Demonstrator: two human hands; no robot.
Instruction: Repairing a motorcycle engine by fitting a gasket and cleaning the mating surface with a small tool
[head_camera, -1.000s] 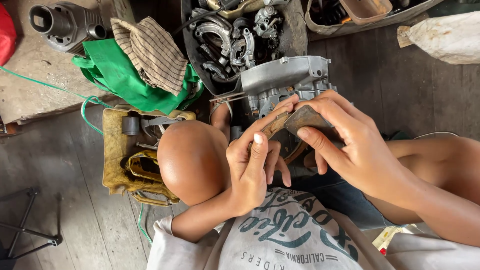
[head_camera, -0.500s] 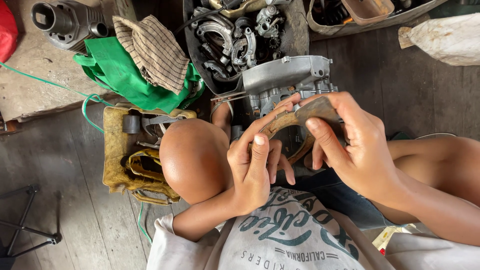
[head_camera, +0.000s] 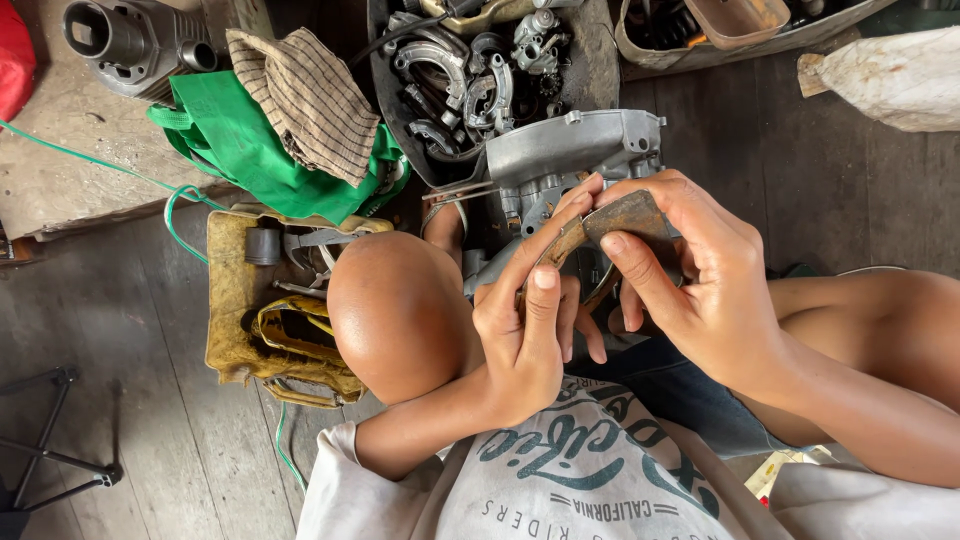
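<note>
Both hands grip one curved rusty-brown metal brake shoe (head_camera: 615, 222): left hand (head_camera: 530, 320) clamps its near-left end, right hand (head_camera: 700, 280) its far-right end

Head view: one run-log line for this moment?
left hand: holds curved brake shoe | right hand: pinches same shoe | behind: grey engine casing

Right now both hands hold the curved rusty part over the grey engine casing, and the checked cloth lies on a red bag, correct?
One detail is off. The head view shows the checked cloth lying on a green bag, not a red one. The rest stands: the left hand and right hand both hold the curved rusty part over the grey engine casing.
</note>
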